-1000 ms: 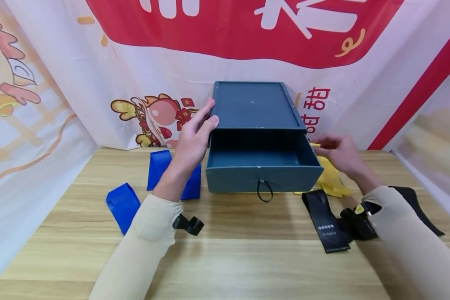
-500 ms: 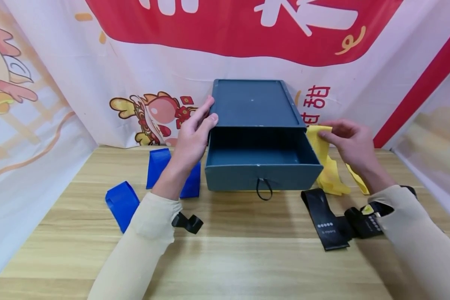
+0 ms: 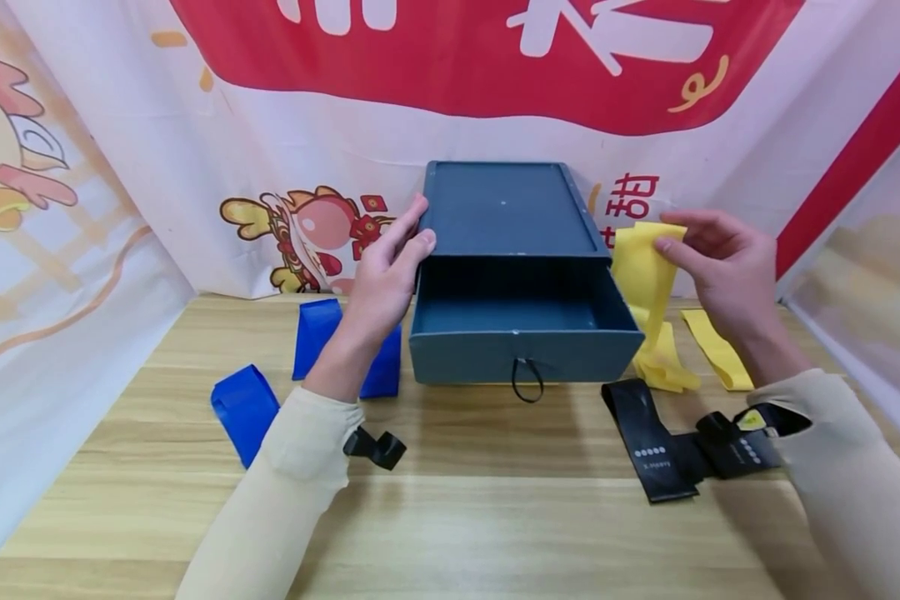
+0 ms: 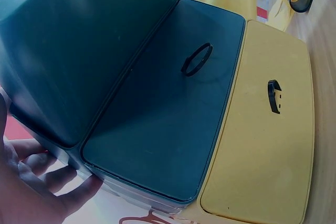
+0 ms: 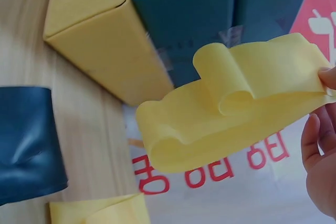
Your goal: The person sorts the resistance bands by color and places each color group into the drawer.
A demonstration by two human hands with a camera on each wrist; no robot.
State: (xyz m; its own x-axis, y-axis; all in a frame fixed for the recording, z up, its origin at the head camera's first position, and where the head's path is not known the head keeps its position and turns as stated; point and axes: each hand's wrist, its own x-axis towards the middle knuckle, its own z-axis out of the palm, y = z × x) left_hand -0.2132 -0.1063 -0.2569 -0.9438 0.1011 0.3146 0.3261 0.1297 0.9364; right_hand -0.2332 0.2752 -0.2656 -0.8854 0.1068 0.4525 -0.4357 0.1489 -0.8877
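Observation:
My right hand (image 3: 738,267) pinches one end of a yellow resistance band (image 3: 642,271) between thumb and fingers. The loop hangs down right of the drawer unit, its lower part folded near the table; the right wrist view shows it curling in the air. My left hand (image 3: 386,271) lies against the left side of the drawer unit (image 3: 506,208), fingers extended along its wall and thumb at the top edge. The unit's top drawer (image 3: 525,357) is pulled out, with a bare interior. Below it are a dark drawer (image 4: 163,103) and a yellow drawer (image 4: 260,129), both closed.
Another yellow band (image 3: 718,350) lies at the right. Black bands (image 3: 648,442) marked with white print lie at the front right. Blue bands (image 3: 246,412) lie on the left of the wooden table (image 3: 480,533). A printed cloth (image 3: 330,125) hangs close behind the unit.
My right hand has moved up and right, lifting the yellow band higher beside the unit. Another yellow band has come into fuller view. My left hand has stayed in place.

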